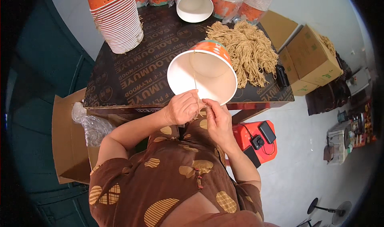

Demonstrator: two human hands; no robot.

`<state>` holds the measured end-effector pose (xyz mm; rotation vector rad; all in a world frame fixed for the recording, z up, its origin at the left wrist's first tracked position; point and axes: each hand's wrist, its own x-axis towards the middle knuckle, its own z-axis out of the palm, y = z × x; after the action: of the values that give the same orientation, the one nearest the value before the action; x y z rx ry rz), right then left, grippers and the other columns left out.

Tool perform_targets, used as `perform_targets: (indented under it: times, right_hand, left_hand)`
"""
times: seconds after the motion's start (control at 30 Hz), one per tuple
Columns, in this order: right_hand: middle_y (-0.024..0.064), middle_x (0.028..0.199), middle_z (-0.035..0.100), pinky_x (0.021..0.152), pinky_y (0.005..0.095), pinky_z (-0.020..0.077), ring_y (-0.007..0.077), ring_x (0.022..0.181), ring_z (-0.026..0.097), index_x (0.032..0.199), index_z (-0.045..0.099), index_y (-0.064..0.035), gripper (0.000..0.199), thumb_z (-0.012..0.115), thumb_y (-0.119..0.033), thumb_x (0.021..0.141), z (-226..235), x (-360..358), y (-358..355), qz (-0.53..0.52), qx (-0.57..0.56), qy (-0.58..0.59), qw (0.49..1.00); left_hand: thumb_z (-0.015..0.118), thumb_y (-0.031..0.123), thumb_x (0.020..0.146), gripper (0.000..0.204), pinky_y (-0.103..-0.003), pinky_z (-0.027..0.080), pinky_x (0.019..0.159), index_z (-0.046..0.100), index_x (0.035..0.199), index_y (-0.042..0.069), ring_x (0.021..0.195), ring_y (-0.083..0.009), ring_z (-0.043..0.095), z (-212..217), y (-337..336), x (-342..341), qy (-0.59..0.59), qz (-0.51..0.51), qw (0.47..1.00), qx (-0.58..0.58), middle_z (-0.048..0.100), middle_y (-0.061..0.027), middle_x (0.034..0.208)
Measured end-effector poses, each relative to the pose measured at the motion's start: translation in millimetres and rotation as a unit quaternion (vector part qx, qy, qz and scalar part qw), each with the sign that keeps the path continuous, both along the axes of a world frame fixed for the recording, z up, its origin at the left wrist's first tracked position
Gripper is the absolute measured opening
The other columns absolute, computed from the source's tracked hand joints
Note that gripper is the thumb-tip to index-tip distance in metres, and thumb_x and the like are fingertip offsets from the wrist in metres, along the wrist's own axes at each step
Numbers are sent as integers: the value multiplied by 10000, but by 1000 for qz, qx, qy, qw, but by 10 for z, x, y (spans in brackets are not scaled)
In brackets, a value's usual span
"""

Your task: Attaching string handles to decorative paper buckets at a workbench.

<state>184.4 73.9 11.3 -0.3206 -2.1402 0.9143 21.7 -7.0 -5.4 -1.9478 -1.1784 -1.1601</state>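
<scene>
A large paper tub (178, 73), white inside with an orange and green outside, lies tilted at the table's near edge with its mouth facing me. A thin tan string (195, 69) runs across the mouth and down over the lower rim. My left hand (185, 107) is closed on the string just below that rim. Beside it my right hand (219, 121) pinches the string near the same spot, fingertips almost meeting the left hand's. The short string ends hang between the hands and are partly hidden by the fingers. A heap of tan string (246, 53) lies to the tub's right.
A tall stack of nested tubs (120, 29) stands at the left, with another white tub (195, 6) on its side at the back. A black object (282, 76) sits on the table's right edge. Cardboard boxes (308, 53) and a red stool (256, 137) are at the right.
</scene>
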Motion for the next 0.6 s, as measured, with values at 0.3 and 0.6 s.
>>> perform_targets:
  times: [0.3,0.6]
  right_hand:
    - [186,798,628,635,376,489,312,691,631,1019,628,2,114,579,-14,918,28,16,-5,9,-105,-33,994]
    - [164,777,658,637,358,502,275,694,655,953,621,18,59,615,-11,902,-229,-6,-2,-33,-125,-3,992]
  left_hand:
    - [671,-81,787,239,-480,592,793,539,982,-44,685,-290,645,-22,-13,-38,18,-24,999,-21,603,-131,758]
    - [705,-51,774,215,-464,587,772,533,904,-55,681,-295,624,-28,-46,19,54,-1,998,-45,590,-133,767]
